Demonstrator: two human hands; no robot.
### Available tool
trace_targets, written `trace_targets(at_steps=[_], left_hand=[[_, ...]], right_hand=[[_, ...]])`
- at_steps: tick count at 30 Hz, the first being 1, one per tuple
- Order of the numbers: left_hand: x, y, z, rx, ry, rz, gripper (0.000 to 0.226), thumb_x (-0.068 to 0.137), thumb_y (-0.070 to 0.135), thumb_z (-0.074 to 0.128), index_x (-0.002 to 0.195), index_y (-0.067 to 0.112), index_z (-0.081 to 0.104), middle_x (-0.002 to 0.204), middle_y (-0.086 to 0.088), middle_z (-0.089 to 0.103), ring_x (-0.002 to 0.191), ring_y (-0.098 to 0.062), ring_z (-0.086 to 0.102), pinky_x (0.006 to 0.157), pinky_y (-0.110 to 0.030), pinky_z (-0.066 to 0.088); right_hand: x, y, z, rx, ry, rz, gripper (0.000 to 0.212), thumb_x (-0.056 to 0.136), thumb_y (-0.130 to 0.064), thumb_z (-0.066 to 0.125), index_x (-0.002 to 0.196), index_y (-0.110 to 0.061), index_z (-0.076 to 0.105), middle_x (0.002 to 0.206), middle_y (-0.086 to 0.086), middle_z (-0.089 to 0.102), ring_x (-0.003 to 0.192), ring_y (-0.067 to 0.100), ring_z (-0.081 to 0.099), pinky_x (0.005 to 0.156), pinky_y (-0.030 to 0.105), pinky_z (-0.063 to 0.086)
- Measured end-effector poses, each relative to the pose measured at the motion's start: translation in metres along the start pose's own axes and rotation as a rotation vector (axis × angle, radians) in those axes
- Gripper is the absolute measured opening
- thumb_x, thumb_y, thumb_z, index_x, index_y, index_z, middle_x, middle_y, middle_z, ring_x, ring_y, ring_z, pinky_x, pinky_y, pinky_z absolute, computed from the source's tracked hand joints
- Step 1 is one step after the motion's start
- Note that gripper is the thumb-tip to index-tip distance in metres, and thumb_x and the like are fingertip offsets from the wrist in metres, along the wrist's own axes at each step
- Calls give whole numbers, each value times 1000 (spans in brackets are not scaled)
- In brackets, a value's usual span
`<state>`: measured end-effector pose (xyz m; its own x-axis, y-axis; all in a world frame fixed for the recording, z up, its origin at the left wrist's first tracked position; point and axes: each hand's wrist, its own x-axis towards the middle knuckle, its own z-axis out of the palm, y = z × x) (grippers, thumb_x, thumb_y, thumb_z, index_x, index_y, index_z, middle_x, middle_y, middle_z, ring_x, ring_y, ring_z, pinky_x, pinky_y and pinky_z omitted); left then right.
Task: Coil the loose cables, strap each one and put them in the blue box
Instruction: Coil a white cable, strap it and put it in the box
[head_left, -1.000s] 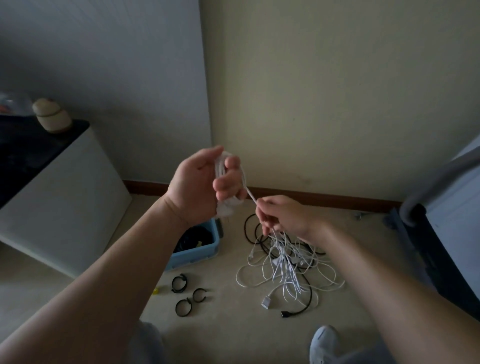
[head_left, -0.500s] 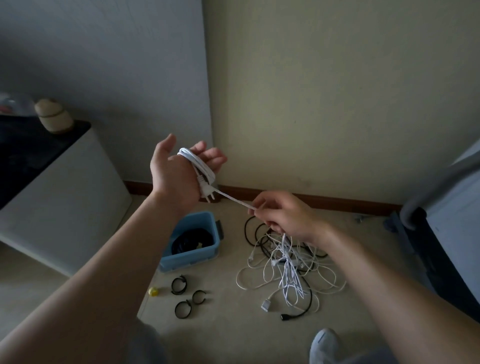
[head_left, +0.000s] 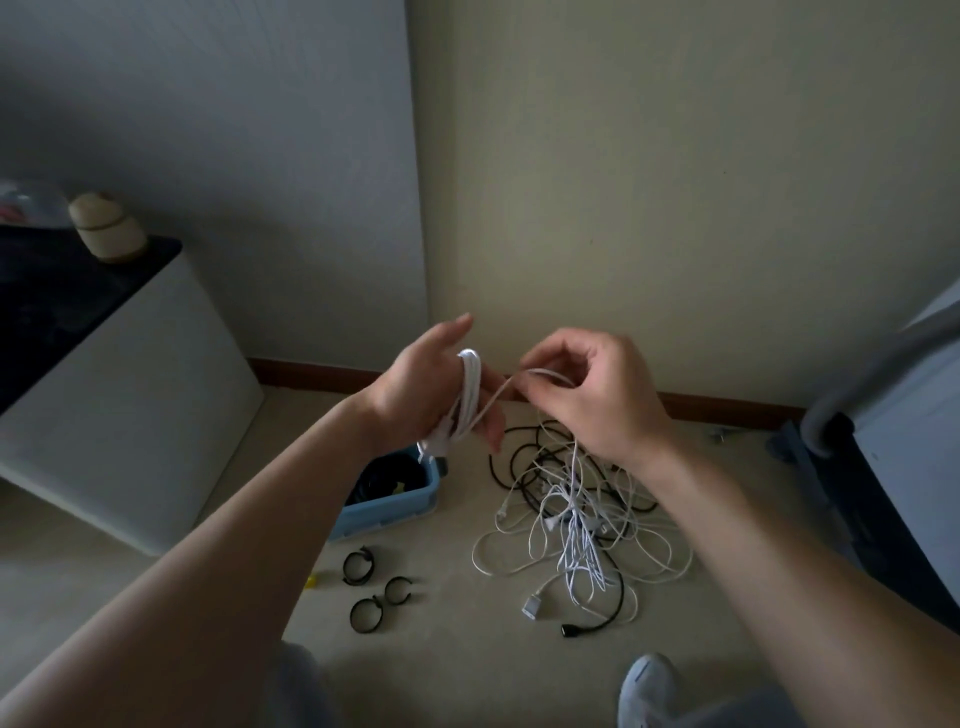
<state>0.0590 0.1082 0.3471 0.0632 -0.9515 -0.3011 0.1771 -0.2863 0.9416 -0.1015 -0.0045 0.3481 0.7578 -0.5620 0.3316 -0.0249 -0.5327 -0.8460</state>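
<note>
Left-centre on the floor: blue box w/ dark cable inside, three black straps lying just in front of it. Mid-frame, left hand is up, fingers straight-ish, thumb spread, white cable looped round it in several turns, plug end dangling below the palm. Right hand just beside it pinches the free strand btwn thumb & fingertips, the rest trailing down to the tangled cable pile on the floor.
</note>
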Motion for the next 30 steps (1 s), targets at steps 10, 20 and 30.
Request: trace_targets(at_steps=[10, 20, 30], left_hand=[[-3, 7, 8, 9, -320, -141, 52, 82, 54, 41, 75, 4, 56, 40, -5, 40, 31, -17, 43, 55, -29, 48], [-3, 3, 4, -100, -540, -99, 26, 83, 33, 45, 65, 17, 54, 39, 5, 37, 29, -9, 33, 58, -28, 48], [-2, 2, -11, -642, -571, 155, 25, 91, 24, 43, 74, 9, 54, 45, 1, 33, 36, -14, 31, 72, -33, 54]], right_hand=[[-2, -3, 1, -27, 50, -119, 22, 75, -17, 88, 80, -21, 67, 71, -11, 68, 63, 3, 62, 61, 18, 47], [2, 15, -1, 247, -212, 81, 23, 82, -38, 71, 83, -17, 62, 66, -12, 58, 63, 8, 49, 60, 23, 42], [-9, 41, 14, 372, -422, 342, 32, 105, -26, 46, 82, -15, 65, 64, 0, 54, 59, 16, 50, 61, 23, 42]])
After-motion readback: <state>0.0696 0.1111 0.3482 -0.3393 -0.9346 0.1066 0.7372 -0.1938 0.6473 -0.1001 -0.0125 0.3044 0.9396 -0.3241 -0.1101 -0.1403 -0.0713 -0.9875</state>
